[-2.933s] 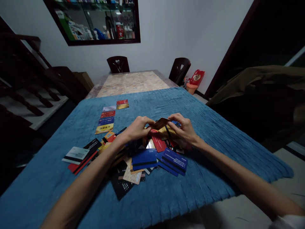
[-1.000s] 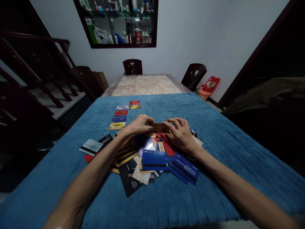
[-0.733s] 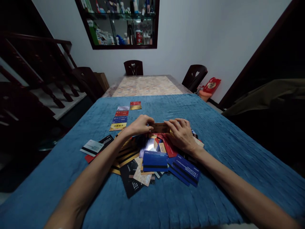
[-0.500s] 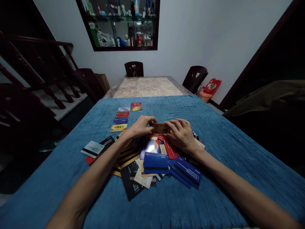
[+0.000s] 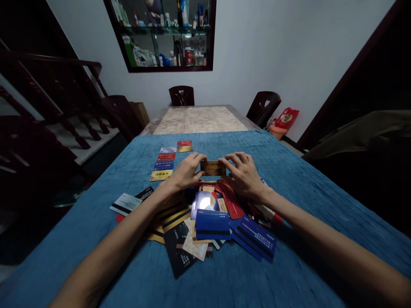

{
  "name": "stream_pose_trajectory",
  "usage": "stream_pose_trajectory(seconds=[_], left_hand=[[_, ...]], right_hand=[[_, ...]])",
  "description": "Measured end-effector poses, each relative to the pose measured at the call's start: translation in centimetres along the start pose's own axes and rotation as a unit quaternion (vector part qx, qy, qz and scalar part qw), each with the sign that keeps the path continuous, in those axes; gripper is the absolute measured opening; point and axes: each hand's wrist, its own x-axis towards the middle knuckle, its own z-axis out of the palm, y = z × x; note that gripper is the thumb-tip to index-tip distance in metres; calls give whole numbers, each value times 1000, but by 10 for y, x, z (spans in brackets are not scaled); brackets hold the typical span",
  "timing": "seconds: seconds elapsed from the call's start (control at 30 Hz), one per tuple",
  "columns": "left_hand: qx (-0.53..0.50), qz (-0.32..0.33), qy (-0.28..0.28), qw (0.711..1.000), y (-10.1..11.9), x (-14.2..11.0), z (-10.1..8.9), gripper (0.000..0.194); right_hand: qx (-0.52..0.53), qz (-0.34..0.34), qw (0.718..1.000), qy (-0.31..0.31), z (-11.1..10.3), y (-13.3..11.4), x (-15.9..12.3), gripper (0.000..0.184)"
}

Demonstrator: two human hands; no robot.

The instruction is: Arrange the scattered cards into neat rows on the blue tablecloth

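Observation:
A brown-gold card is held flat between both my hands, just beyond a loose heap of plastic cards on a blue cloth. My left hand pinches the card's left end. My right hand grips its right end, fingers curled over the top edge. The heap holds blue, red, black and gold cards, overlapping under my wrists. Farther away on the left, a neat column of cards lies face up, with one more red-and-gold card beside its far end.
A white and a black card lie apart at the heap's left. Beyond the cloth the marble table top runs to two dark chairs. A stair rail stands left, a glass cabinet on the wall.
Both hands have carried the brown-gold card a little farther from the heap, away from me. The view has tilted slightly, so the heap sits lower in the picture.

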Motion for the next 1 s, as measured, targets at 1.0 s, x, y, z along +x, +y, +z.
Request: stream_pose_trajectory(seconds=[1.0], left_hand=[[125, -75, -68, 987, -131, 10, -10, 30]], right_hand=[[155, -21, 977, -148, 116, 21, 117, 42]])
